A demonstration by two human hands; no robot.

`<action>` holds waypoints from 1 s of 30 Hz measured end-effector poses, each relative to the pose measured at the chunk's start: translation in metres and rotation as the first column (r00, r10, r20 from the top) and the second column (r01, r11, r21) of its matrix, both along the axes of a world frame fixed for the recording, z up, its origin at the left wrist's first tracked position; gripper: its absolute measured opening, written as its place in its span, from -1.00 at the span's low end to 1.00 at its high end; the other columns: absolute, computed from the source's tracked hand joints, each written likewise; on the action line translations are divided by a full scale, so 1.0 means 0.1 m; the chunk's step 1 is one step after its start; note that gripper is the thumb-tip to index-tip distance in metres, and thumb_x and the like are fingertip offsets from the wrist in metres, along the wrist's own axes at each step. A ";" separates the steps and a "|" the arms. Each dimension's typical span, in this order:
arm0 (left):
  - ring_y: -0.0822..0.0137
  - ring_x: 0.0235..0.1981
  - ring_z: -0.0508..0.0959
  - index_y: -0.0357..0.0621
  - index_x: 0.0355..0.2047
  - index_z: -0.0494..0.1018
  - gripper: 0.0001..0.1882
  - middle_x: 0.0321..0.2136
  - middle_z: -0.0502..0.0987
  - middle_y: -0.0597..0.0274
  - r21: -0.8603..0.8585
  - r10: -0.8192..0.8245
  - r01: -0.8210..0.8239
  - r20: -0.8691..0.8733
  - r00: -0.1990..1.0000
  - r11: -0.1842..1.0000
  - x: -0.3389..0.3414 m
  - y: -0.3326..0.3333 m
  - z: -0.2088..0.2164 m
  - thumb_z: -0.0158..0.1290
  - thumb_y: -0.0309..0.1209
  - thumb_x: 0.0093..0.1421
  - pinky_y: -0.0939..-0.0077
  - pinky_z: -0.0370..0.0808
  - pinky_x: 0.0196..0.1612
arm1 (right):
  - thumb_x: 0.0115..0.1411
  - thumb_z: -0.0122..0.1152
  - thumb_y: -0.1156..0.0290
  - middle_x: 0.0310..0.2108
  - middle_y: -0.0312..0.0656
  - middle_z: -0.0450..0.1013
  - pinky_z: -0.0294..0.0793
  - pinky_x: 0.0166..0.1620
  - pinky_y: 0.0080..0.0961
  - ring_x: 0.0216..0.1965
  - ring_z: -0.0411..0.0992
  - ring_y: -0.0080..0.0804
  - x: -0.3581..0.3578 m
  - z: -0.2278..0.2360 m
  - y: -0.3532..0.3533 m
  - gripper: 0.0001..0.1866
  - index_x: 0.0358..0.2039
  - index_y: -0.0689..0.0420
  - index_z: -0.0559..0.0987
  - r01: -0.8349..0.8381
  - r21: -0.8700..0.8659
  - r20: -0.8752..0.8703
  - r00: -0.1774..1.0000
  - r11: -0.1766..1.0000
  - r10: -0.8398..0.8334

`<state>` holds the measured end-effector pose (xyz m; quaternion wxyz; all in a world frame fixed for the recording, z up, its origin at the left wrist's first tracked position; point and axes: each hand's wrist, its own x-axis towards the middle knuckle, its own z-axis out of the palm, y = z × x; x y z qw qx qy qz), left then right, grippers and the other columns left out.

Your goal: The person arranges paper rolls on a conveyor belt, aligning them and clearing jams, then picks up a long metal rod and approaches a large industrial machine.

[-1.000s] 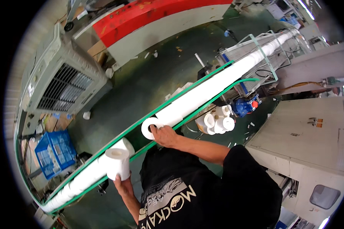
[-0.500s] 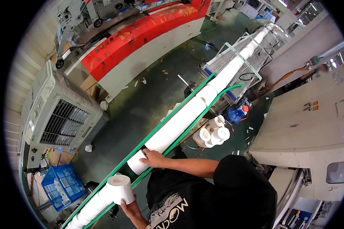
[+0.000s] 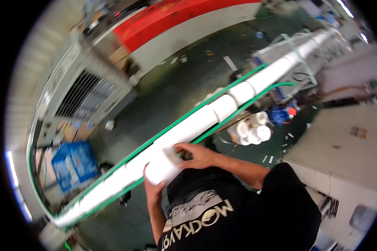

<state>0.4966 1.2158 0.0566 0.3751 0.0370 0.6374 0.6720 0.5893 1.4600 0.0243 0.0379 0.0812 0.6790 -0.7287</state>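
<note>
A white paper roll [image 3: 163, 167] is held slightly tilted between my two hands, in front of the conveyor's near green rail. My left hand [image 3: 153, 189] grips its lower left side, with the fingers partly hidden behind the roll. Curled at its upper right end are the fingers of my right hand [image 3: 199, 156], blurred by motion. Behind the held roll, a line of white paper rolls [image 3: 192, 124] lies end to end on the narrow conveyor, between its green rails [image 3: 146, 145].
Several white rolls [image 3: 259, 133] stand in a cluster beyond my right arm, beside a blue container [image 3: 278, 115] with a red cap. A blue crate [image 3: 75, 163] and a grey air cooler [image 3: 88, 92] are at the left. A red-topped machine [image 3: 167, 21] stands behind; a beige cabinet [image 3: 343, 146] is at the right.
My left hand has raised the roll off the line and brought it right, toward me. My right hand has left a roll on the conveyor and come to the held one. The view has swung.
</note>
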 end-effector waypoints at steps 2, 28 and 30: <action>0.11 0.15 0.39 -0.23 0.34 0.07 0.21 0.12 0.32 0.00 -0.075 -0.073 0.068 -0.079 0.994 0.995 -0.01 0.12 -0.11 0.45 -0.07 -0.26 0.20 0.37 0.20 | 0.03 0.53 0.18 0.01 -0.06 0.46 0.48 0.04 -0.32 -0.01 0.47 -0.29 0.10 0.04 0.05 -0.14 0.27 0.23 0.33 0.007 0.188 -0.051 0.999 0.982 0.003; 0.11 0.31 0.21 -0.11 0.37 -0.07 0.25 0.23 0.18 0.03 -0.012 -0.146 0.151 -0.339 0.929 0.988 -0.15 0.49 0.60 0.48 -0.39 -0.27 0.20 0.13 0.35 | -0.02 0.50 0.47 0.19 0.03 0.41 0.04 0.38 -0.27 0.32 0.27 -0.22 -0.03 0.60 0.29 0.10 0.45 0.24 0.02 0.017 -0.327 -0.136 0.989 0.945 -0.065; 0.09 0.32 0.20 -0.12 0.37 -0.07 0.26 0.25 0.16 0.02 -0.043 -0.171 0.169 -0.420 0.891 0.985 -0.17 0.48 0.59 0.48 -0.38 -0.29 0.18 0.12 0.36 | 0.01 0.48 0.46 0.17 0.03 0.43 0.05 0.38 -0.28 0.32 0.26 -0.23 -0.04 0.62 0.32 0.08 0.44 0.26 0.01 0.025 -0.372 -0.105 0.992 0.928 -0.069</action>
